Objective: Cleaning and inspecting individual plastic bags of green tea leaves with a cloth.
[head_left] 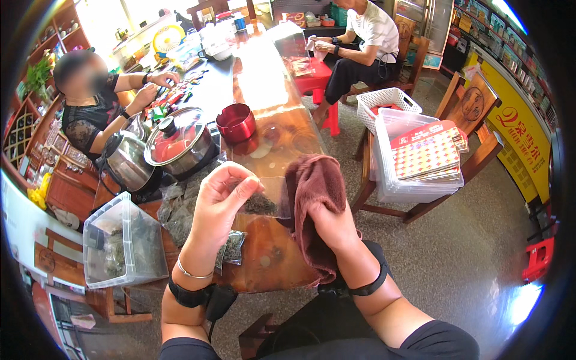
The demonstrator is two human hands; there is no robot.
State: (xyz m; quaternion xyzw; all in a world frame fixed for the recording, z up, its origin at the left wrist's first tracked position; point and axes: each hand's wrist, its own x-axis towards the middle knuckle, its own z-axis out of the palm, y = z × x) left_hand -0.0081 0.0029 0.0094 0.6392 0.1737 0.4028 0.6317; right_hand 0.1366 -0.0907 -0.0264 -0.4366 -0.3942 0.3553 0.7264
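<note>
My left hand (223,195) is closed, pinching the upper left corner of a small clear plastic bag (262,204) with dark dried leafy bits at its bottom. On the bag's right side, a brown cloth (313,179) covers part of it. My right hand (330,223) grips this cloth, its fingertips hidden in the folds. The bag hangs above the wooden table (264,273). Below my left wrist, more small filled bags (233,248) lie on the tabletop, and a large crumpled plastic bag (180,213) sits to their left.
A red pot (236,123), a lidded steel pot (179,144) and a kettle (126,162) stand ahead. Clear bins flank me: one with bags (126,249) at left, one with patterned packets (420,156) on a chair at right. Two people work farther off.
</note>
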